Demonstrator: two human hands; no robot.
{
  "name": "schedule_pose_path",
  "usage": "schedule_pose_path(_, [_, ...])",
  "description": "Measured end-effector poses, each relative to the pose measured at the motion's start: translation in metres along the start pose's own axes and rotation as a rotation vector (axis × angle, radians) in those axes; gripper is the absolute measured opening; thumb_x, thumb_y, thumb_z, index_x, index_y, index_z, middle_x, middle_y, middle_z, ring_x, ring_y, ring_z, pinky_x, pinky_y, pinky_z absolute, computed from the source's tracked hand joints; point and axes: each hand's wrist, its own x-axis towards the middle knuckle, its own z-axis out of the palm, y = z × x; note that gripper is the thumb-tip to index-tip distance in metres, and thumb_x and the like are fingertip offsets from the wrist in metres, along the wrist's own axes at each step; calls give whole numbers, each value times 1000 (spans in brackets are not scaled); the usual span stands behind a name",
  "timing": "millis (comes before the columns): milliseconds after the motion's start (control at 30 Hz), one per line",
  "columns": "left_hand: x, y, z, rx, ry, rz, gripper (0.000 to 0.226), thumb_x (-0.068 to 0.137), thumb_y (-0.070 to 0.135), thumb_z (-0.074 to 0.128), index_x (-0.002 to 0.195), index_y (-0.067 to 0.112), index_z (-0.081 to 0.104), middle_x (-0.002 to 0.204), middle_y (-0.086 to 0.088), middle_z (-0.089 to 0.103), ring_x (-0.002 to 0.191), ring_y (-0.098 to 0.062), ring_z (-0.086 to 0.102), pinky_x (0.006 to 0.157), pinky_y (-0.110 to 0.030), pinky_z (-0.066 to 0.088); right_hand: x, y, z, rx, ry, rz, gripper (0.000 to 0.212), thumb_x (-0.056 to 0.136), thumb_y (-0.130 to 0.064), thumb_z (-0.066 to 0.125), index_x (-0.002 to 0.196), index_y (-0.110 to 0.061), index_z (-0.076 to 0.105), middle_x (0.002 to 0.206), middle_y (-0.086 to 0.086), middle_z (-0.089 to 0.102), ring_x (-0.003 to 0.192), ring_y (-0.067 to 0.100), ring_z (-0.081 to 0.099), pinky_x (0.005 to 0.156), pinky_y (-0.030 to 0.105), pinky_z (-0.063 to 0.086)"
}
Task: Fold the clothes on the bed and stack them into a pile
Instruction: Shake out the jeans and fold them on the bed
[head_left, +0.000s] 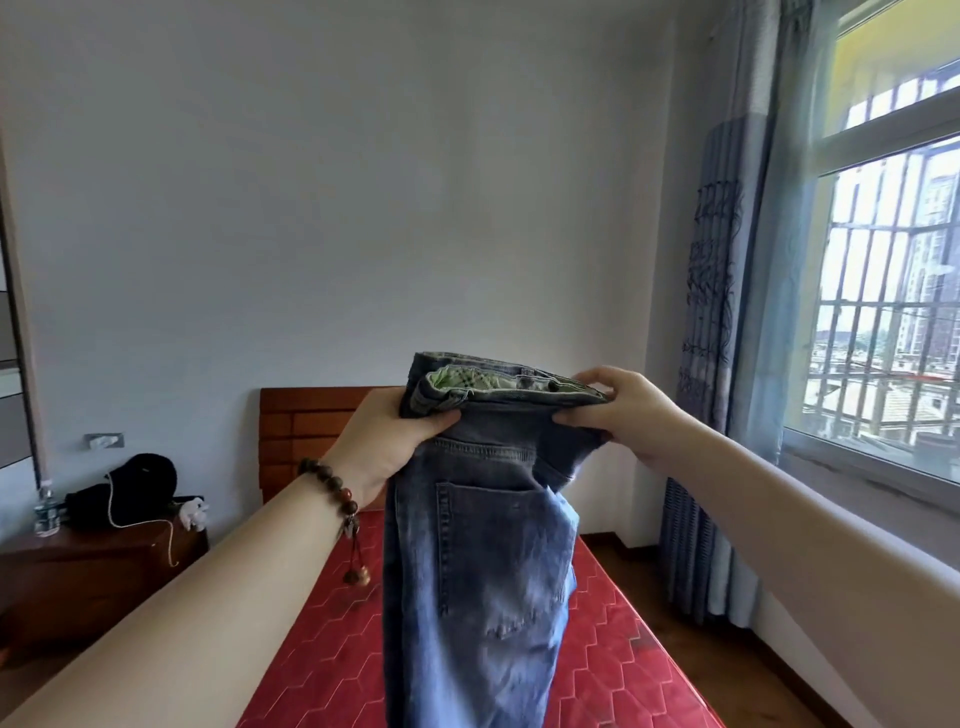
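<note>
Denim jeans (483, 561) between two raised hands

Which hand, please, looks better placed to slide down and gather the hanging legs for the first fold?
Probably the right hand: it only pinches one waistband end of the faded blue denim jeans, while the left hand grips the bunched end carrying most of them.

Both forearms bare, no sleeves. Left wrist: brown wooden bead bracelet (332, 486), one reddish bead, tassel with bell-shaped pendant (356, 575) hanging toward 6 o'clock.

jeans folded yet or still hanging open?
Not folded flat: the jeans hang full length from the waistband, held up by left hand and right hand above the bed.
</note>
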Motion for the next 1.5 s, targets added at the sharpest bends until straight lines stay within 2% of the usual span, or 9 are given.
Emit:
schedule_pose_path(133, [3, -2, 0, -102, 56, -30, 32, 55, 37, 82, 84, 24, 78, 95, 0, 76, 91, -16, 71, 83, -31, 54, 5, -9, -4, -20, 222, -118, 68, 47, -41, 91, 107, -40, 59, 91, 0, 67, 77, 13, 66, 56, 21, 54])
schedule_pose_path(233, [12, 3, 3, -188, 65, -75, 25, 56, 27, 82, 79, 17, 78, 91, -4, 76, 86, -19, 72, 79, -29, 55, -1, 5, 6, 233, 197, -136, 91, 36, -52, 94, 118, -39, 57, 103, -2, 68, 89, 11, 69, 74, 25, 57])
schedule_pose_path(333, [9, -4, 10, -246, 69, -80, 16, 60, 20, 79, 76, 18, 79, 87, -4, 76, 81, -18, 72, 71, -25, 55, -14, 28, 11, 329, -37, -28, 63, 45, -26, 94, 102, -13, 71, 106, 12, 73, 93, 21, 71, 85, 36, 58])
schedule_pose_path(467, [3, -13, 15, -327, 40, -122, 21, 58, 23, 81, 78, 20, 79, 90, -5, 76, 83, -19, 72, 71, -29, 56, -7, 34, -2, 242, 70, -72, 28, 60, -8, 88, 85, -17, 78, 94, 6, 76, 91, 23, 72, 89, 43, 56])
schedule_pose_path(667, [12, -1, 20, -393, 4, -186, 23, 60, 21, 80, 81, 12, 78, 94, -12, 75, 87, -25, 72, 72, -33, 58, -18, 57, 12, 254, 8, -68, 48, 59, -20, 90, 103, -17, 71, 103, 0, 75, 100, 18, 70, 86, 31, 55])
schedule_pose_path(1033, [20, 2, 23, -443, 154, -158, 18, 64, 15, 77, 81, 10, 72, 80, -7, 75, 74, -21, 72, 67, -33, 58, -46, 102, 15, 185, -123, 75, 30, 68, -6, 82, 96, -8, 73, 101, 14, 74, 95, 29, 70, 83, 36, 58])
schedule_pose_path(1167, [20, -5, 17, -450, 210, -141, 7, 78, 9, 73, 85, 11, 72, 82, -5, 76, 78, -21, 72, 68, -33, 59, -42, 105, -4, 301, 105, 28, 14, 76, -6, 77, 90, -5, 73, 96, 20, 73, 86, 30, 68, 84, 46, 57])
schedule_pose_path(1333, [22, -5, 18, -439, 239, -135, 9, 82, 6, 71, 89, 11, 71, 85, -4, 75, 83, -22, 71, 67, -30, 57, -59, 131, 0, -197, -135, 66, 23, 79, -9, 78, 95, 5, 69, 93, 18, 72, 82, 15, 59, 86, 48, 52])
schedule_pose_path(1500, [19, -4, 34, -515, 222, -158, 9, 83, 7, 70, 92, 10, 70, 86, -5, 76, 80, -20, 73, 64, -30, 58, -62, 145, -9, -33, 99, 88, 22, 85, -16, 73, 90, 3, 66, 81, 14, 69, 75, 18, 59, 72, 40, 52])
